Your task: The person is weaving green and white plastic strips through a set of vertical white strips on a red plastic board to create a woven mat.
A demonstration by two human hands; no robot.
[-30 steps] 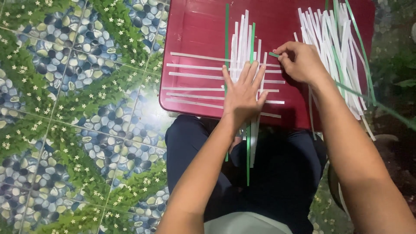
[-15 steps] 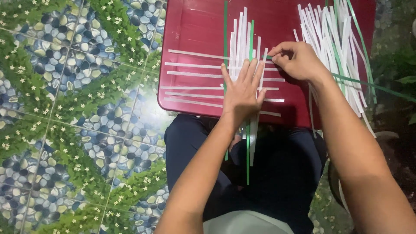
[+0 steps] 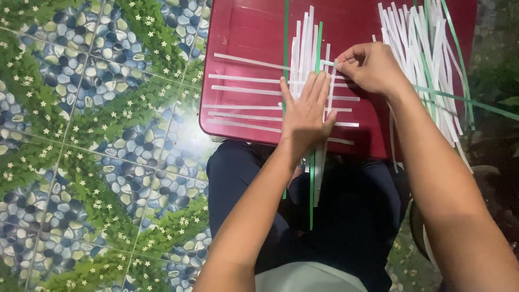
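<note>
1. I see a red table (image 3: 243,32) on a floor (image 3: 97,135) of green leaf tiles (with little white flowers).
2. My left hand (image 3: 307,111) lies flat, fingers spread, on the woven strips (image 3: 303,54) on the table.
3. My right hand (image 3: 373,67) pinches one white strip (image 3: 326,63).

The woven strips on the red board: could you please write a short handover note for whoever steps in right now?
Left hand: flat, palm down, pinning the upright white and green strips where they cross the horizontal white strips on the red board.
Right hand: fingers pinching one white strip's end at the weave's right edge.
Loose strip pile: on the board's right side.
Done: several crossing rows laid.
Left: the pinched strip is not yet seated; the pile remains unused.
</note>
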